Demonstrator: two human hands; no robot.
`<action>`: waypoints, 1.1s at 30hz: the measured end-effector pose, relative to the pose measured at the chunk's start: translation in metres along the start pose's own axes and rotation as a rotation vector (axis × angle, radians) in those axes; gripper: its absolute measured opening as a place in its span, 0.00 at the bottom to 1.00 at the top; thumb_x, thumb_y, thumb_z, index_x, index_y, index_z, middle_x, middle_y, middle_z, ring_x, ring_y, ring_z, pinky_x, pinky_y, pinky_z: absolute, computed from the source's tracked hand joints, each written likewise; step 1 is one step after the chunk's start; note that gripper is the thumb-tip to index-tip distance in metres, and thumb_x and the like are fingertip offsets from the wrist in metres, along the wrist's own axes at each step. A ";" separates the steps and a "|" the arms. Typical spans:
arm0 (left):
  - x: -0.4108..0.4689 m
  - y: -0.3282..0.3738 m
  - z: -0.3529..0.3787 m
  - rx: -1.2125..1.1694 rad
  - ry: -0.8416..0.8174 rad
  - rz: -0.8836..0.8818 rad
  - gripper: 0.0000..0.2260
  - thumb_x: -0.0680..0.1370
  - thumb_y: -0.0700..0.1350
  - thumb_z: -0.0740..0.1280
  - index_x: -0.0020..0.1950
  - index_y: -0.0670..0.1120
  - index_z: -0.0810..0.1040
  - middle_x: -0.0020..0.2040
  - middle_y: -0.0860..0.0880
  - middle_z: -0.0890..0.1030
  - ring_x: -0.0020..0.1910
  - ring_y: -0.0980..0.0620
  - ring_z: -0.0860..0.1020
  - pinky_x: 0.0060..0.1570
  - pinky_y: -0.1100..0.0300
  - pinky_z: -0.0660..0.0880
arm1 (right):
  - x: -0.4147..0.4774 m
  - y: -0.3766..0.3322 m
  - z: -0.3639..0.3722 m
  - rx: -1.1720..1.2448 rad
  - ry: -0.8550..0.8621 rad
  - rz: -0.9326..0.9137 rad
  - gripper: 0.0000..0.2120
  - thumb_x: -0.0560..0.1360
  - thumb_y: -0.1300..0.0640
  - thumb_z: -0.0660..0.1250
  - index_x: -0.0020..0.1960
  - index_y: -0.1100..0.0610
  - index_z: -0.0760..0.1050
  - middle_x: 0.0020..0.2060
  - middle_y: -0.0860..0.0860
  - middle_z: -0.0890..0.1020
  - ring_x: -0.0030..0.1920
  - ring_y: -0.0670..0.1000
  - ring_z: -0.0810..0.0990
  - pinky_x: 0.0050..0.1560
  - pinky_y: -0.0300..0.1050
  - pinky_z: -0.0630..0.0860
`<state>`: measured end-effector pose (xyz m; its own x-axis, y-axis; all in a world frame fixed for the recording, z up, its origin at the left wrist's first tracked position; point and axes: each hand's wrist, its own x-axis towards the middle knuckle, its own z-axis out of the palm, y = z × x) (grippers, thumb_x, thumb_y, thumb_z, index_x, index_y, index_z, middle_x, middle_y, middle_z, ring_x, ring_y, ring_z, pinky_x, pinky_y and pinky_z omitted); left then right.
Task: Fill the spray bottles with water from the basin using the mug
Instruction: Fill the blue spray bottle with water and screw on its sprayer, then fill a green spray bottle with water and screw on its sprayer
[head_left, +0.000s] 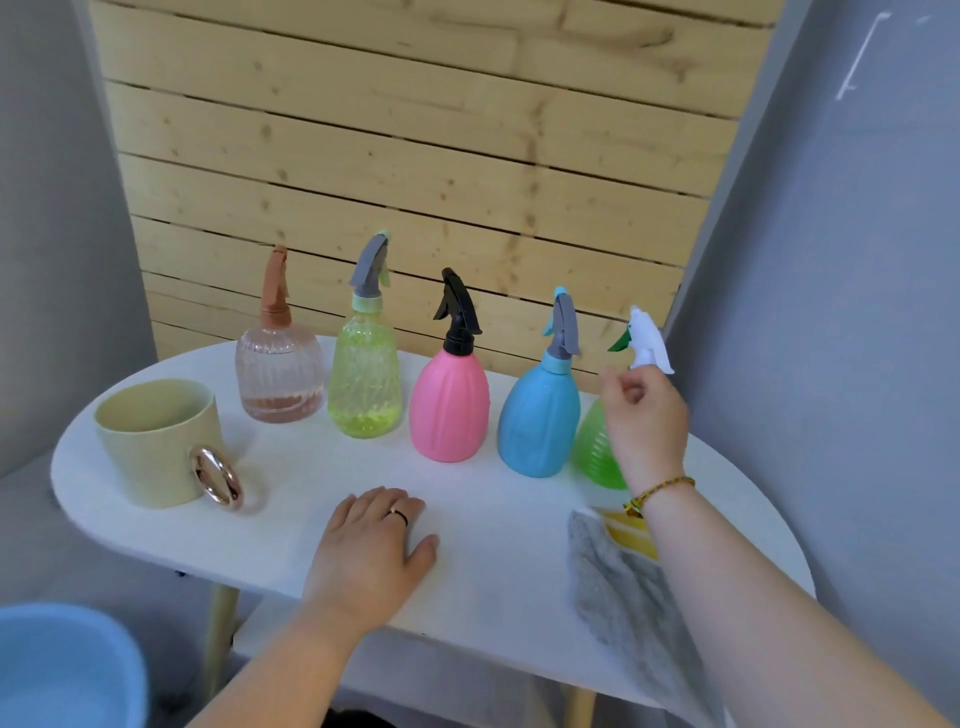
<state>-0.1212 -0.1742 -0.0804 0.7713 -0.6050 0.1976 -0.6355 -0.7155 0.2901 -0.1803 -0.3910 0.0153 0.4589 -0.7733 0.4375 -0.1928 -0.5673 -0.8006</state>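
White table (493, 519), right hand (647, 423) fingers (617, 383) round green bottle (592, 452) neck, left hand (371, 540) flat

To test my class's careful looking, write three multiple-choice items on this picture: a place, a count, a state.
1. Where is the mug? A at the table's left end; B on the floor; C under the table.
2. How many spray bottles stand in the row? A three; B five; C seven.
3. How is the left hand? A flat on the table; B clenched in the air; C round the mug.
Key: A, it stands left of the row; B, clear, yellow-green, pink, blue, green; A, its fingers lie straight on the tabletop.
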 end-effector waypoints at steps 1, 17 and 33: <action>0.001 0.000 0.000 0.008 -0.003 -0.007 0.45 0.58 0.63 0.31 0.70 0.52 0.62 0.71 0.55 0.63 0.72 0.56 0.57 0.71 0.60 0.48 | 0.001 0.006 -0.005 0.016 0.056 0.030 0.12 0.75 0.55 0.63 0.35 0.56 0.67 0.31 0.49 0.71 0.40 0.54 0.71 0.36 0.40 0.59; 0.002 0.004 -0.001 0.125 -0.039 -0.040 0.45 0.56 0.63 0.30 0.71 0.55 0.58 0.71 0.58 0.59 0.74 0.55 0.48 0.65 0.59 0.33 | 0.049 0.020 -0.002 -0.041 -0.108 0.202 0.17 0.75 0.53 0.63 0.60 0.62 0.68 0.48 0.57 0.73 0.48 0.57 0.73 0.47 0.47 0.69; -0.001 0.051 -0.048 -0.552 0.188 -0.013 0.43 0.65 0.60 0.70 0.73 0.47 0.55 0.71 0.51 0.63 0.70 0.53 0.60 0.65 0.67 0.54 | 0.007 -0.058 -0.040 0.329 0.064 -0.143 0.08 0.72 0.60 0.67 0.44 0.56 0.67 0.32 0.44 0.69 0.36 0.47 0.70 0.29 0.26 0.65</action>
<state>-0.1526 -0.1928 -0.0208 0.8039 -0.4887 0.3390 -0.5529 -0.4041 0.7287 -0.2007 -0.3749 0.0807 0.4038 -0.7147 0.5711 0.1633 -0.5579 -0.8136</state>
